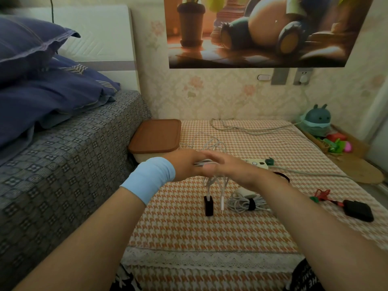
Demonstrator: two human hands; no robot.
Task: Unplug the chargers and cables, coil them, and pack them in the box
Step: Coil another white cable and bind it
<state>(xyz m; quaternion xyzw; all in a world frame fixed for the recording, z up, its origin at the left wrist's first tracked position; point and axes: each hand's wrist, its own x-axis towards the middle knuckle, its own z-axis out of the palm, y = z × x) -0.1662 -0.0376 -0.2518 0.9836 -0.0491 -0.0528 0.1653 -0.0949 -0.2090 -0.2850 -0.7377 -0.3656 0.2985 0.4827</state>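
Observation:
My left hand [186, 164], with a light blue wristband, and my right hand [228, 166] meet above the table and hold loops of a white cable [212, 143]. Its ends hang below: one in a small black charger [208, 205], the other a bare white plug [222, 203]. A coiled white cable [245, 203] tied with a black strap lies on the checked tablecloth [184, 223]. A white power strip [257, 164] lies behind my right hand. To the right lies a black adapter [358, 210] with a red cable [323, 196]. The box with a brown lid [156, 136] stands at the table's far left.
A bed with a grey patterned cover [63, 160] and blue pillows [42, 80] borders the table on the left. A long grey cable [252, 129] runs across the far side toward a wall socket [303, 77]. A green plush toy [317, 120] and small colourful items sit at the far right.

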